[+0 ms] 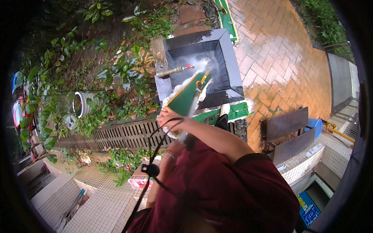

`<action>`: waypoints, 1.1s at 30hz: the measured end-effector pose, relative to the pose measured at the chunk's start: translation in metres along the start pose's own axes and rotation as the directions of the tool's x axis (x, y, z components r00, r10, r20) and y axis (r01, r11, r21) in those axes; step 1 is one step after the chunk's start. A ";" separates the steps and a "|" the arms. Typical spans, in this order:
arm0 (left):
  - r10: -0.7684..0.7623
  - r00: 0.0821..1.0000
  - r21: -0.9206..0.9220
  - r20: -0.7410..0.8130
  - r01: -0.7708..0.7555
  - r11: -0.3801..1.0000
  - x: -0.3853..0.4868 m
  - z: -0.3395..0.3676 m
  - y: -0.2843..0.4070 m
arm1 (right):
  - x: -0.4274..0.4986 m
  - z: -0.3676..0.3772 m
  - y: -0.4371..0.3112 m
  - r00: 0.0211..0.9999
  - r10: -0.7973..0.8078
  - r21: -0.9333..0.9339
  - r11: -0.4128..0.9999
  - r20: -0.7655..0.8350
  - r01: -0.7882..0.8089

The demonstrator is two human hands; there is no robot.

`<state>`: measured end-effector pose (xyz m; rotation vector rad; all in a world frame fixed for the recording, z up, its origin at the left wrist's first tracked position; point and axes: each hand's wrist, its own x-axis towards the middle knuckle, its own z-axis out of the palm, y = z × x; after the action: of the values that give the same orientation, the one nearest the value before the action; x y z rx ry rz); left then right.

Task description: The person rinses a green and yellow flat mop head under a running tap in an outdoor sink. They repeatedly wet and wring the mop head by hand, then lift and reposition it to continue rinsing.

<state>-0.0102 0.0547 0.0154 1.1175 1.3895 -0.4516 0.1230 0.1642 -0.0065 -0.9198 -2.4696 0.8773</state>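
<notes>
My right hand (172, 118) grips the near end of a green flat mop head (185, 100) with white fringe. The mop's far end slants down into a dark-tiled basin (236, 68). My left hand (176, 148), with a beaded bracelet at the wrist, is closed around the lower end of the grey mop pole (192, 104); my right forearm partly covers this grip. Beside the mop, a brass tap (177, 70) with a red part sticks out over the basin. White splashing water (205, 61) blurs the basin's inside.
Another green fringed mop head (239, 112) lies by the basin, with a white shoe (225, 109) at it. One more green strip (225, 20) lies beyond. A slotted drain grate (116, 135) runs left. Brown boards (287, 123) and a blue bucket (316, 126) stand right on wet paving.
</notes>
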 end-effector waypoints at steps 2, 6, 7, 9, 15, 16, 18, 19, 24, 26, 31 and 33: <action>0.134 0.990 0.247 -0.034 -0.122 0.961 -0.011 -0.003 0.006 | -0.003 -0.023 -0.005 0.972 0.015 0.100 0.995 -0.236 0.009; 0.112 0.988 0.279 -0.105 -0.079 0.957 -0.055 -0.016 -0.005 | 0.009 -0.078 -0.012 0.927 0.080 0.150 0.988 -0.366 -0.026; 0.092 0.989 0.235 -0.113 -0.063 0.970 -0.065 -0.019 -0.009 | 0.012 -0.090 -0.010 0.901 0.041 0.146 0.989 -0.432 0.025; 0.132 0.987 0.296 -0.091 -0.099 0.950 -0.077 -0.023 -0.018 | 0.016 -0.106 -0.009 0.924 0.051 0.190 0.981 -0.378 0.024; 0.341 0.918 0.437 -0.202 -0.227 0.870 -0.043 0.010 -0.034 | -0.017 -0.100 -0.005 0.983 0.059 0.240 0.971 -0.173 -0.016; 0.336 0.932 0.508 -0.137 -0.225 0.831 -0.038 0.019 -0.037 | -0.020 -0.099 -0.005 0.969 0.037 0.237 0.971 -0.245 0.023; 0.274 0.948 0.324 -0.164 -0.211 0.922 -0.036 0.033 -0.040 | -0.025 -0.099 -0.007 0.961 0.031 0.222 0.975 -0.275 0.032; 0.290 0.940 0.203 -0.179 -0.253 0.946 -0.037 0.037 -0.041 | -0.030 -0.102 -0.007 0.952 0.050 0.236 0.971 -0.303 0.024; 0.258 0.945 0.369 -0.200 -0.172 0.914 -0.056 0.048 -0.017 | -0.079 -0.160 0.011 0.916 0.112 0.139 0.988 -0.386 -0.062; 0.223 0.948 0.323 -0.228 -0.142 0.936 -0.073 0.045 0.001 | -0.089 -0.207 0.026 0.871 0.134 0.149 0.986 -0.472 -0.071; 0.317 0.925 0.473 -0.207 -0.189 0.860 -0.151 0.026 0.041 | -0.082 -0.359 0.019 0.672 0.024 0.131 0.985 -0.740 0.110; 0.170 0.965 0.184 -0.199 -0.134 0.974 -0.176 0.020 0.057 | -0.066 -0.413 -0.006 0.710 0.025 0.022 1.000 -0.704 -0.013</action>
<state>0.0118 0.0037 0.1927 1.4360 1.4573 -0.3501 0.3819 0.2908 0.2961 -1.0328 -1.7746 0.4153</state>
